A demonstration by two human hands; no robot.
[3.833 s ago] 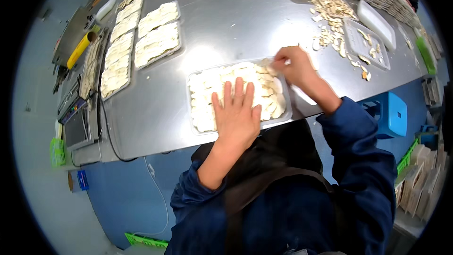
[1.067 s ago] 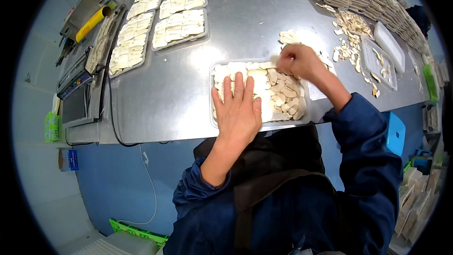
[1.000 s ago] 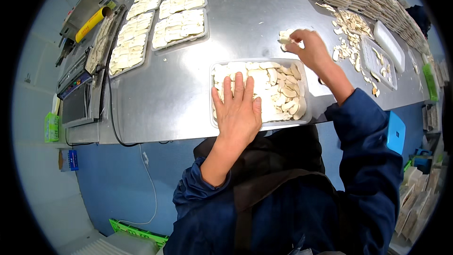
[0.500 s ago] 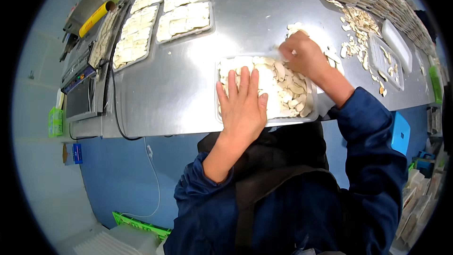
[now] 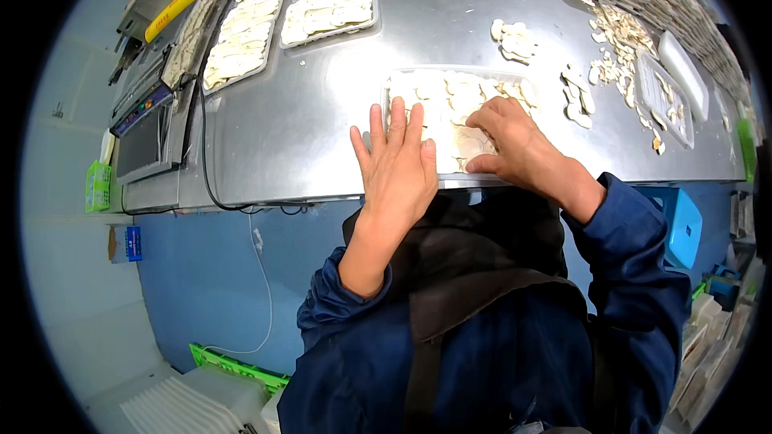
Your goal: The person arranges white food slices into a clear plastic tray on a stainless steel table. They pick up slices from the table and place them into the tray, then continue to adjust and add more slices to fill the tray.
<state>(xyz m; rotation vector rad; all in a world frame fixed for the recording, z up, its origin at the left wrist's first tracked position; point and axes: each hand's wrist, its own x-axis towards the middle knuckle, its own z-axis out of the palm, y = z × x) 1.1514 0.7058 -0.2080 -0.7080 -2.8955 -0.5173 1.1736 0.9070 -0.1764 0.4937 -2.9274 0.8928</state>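
Pale slices (image 5: 473, 143) under right grip (image 5: 524, 146)

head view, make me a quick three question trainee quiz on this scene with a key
1. True or false: the left hand is held flat, its fingers spread.
2. Where is the yellow tube? (a) on the near tray (b) at the picture's upper left (c) at its lower right
3. Which hand is nearer the loose slices lying to the right of that tray?

Key: 1. True. 2. b. 3. The right hand.
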